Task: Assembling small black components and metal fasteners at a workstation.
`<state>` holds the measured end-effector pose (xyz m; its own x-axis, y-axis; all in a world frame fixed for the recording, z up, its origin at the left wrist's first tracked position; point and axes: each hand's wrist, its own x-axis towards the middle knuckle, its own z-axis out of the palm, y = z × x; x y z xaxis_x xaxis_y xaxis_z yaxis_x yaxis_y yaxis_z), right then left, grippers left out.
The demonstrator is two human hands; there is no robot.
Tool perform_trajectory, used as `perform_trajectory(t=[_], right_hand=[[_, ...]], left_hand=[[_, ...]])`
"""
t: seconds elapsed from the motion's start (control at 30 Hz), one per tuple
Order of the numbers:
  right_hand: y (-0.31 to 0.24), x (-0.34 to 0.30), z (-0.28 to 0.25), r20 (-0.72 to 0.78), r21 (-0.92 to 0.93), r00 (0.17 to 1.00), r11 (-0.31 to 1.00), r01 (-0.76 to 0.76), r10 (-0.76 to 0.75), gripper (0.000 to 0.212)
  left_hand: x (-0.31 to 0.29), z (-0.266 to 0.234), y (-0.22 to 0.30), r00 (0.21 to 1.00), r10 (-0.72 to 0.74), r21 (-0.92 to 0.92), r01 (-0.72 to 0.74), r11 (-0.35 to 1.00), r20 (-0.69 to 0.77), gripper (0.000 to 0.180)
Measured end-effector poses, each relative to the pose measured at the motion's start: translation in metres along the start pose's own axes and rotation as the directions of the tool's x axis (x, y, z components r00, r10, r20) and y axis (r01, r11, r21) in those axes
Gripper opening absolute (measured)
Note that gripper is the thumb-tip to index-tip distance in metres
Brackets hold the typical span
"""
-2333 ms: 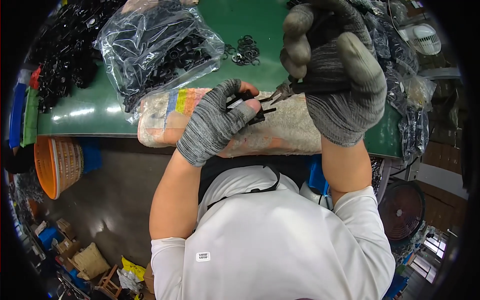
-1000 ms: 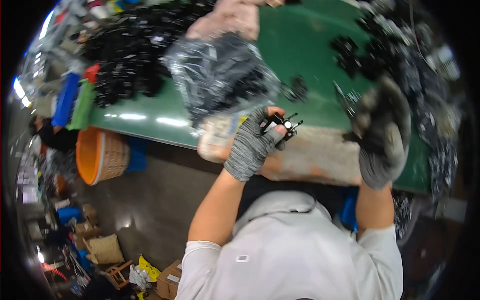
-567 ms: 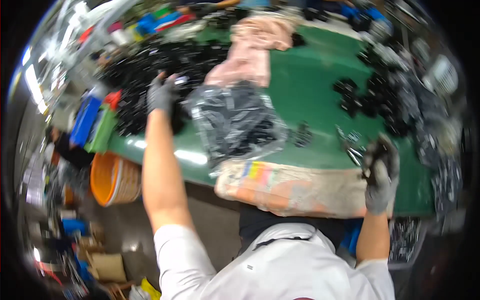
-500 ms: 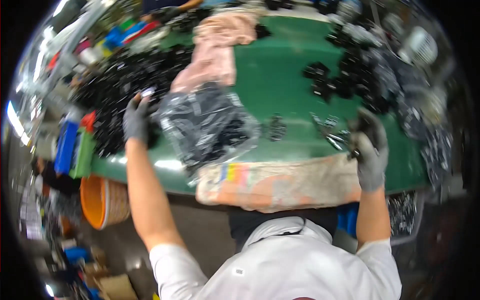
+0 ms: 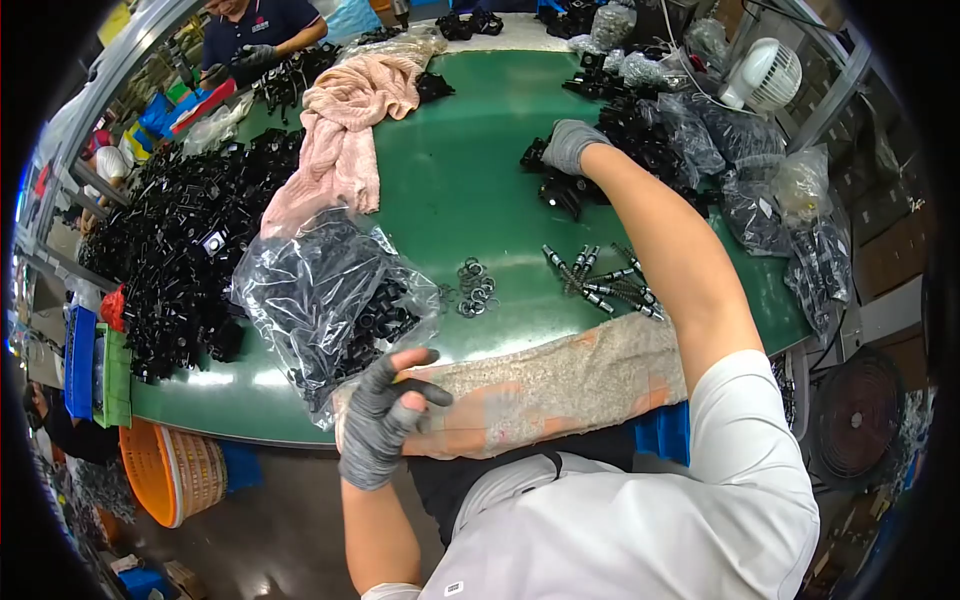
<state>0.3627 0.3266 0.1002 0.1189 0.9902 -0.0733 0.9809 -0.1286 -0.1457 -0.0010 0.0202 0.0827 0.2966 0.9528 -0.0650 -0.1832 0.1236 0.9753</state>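
My left hand [image 5: 382, 420], in a grey glove with bare fingertips, is raised over the left end of a folded beige and orange cloth [image 5: 540, 390]. Its fingers are apart with nothing between them. Beside it lies a clear plastic bag [image 5: 310, 280] holding small black rings. My right hand [image 5: 573, 147], gloved too, reaches far out to a cluster of black plastic parts [image 5: 562, 195]; its fingertips are hidden. Between the hands lie a few loose dark rings [image 5: 476, 288] and several metal-and-black rods [image 5: 585, 275], partly behind my right forearm.
A large heap of black parts [image 5: 190, 240] covers the table's left side, beside a pink cloth [image 5: 345, 130]. Bagged parts [image 5: 755, 200] and a white fan [image 5: 765, 75] stand right. An orange basket [image 5: 150, 475] is below the left edge. Another person [image 5: 260, 35] works at the far left.
My left hand has come from the black heap to the front cloth, and the shiny bit at its fingertips is gone. My right hand has moved from the rods to the far black parts.
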Motion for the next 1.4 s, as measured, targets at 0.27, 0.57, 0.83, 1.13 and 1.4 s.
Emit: perform_trajectory(t=[0.27, 0.57, 0.83, 1.13, 1.4], right_hand=[[0.005, -0.076, -0.051, -0.109, 0.328, 0.95, 0.892, 0.312, -0.292, 0.043], [0.004, -0.233, -0.01, 0.125, 0.773, 0.723, 0.523, 0.359, -0.68, 0.044], [0.047, -0.251, -0.017, 0.082, 0.638, 0.857, 0.688, 0.347, -0.509, 0.037], [0.192, -0.203, 0.07, -0.074, -0.05, 0.995, 0.997, -0.065, 0.061, 0.033], [0.14, -0.245, 0.043, -0.276, 0.262, 0.952, 0.943, 0.206, -0.131, 0.025]], left_hand=[[0.022, 0.033, -0.03, 0.998, 0.054, 0.048, -0.056, 0.997, 0.041, 0.073], [0.063, 0.102, -0.063, 0.912, 0.35, -0.073, -0.343, 0.937, 0.212, 0.106], [0.026, 0.108, -0.112, 0.963, 0.157, -0.754, 0.064, 0.654, 0.219, 0.084], [0.0, 0.082, -0.104, 0.96, 0.19, -0.895, 0.103, 0.434, 0.203, 0.081], [-0.018, 0.051, -0.095, 0.994, -0.087, -0.303, 0.065, 0.951, -0.061, 0.076]])
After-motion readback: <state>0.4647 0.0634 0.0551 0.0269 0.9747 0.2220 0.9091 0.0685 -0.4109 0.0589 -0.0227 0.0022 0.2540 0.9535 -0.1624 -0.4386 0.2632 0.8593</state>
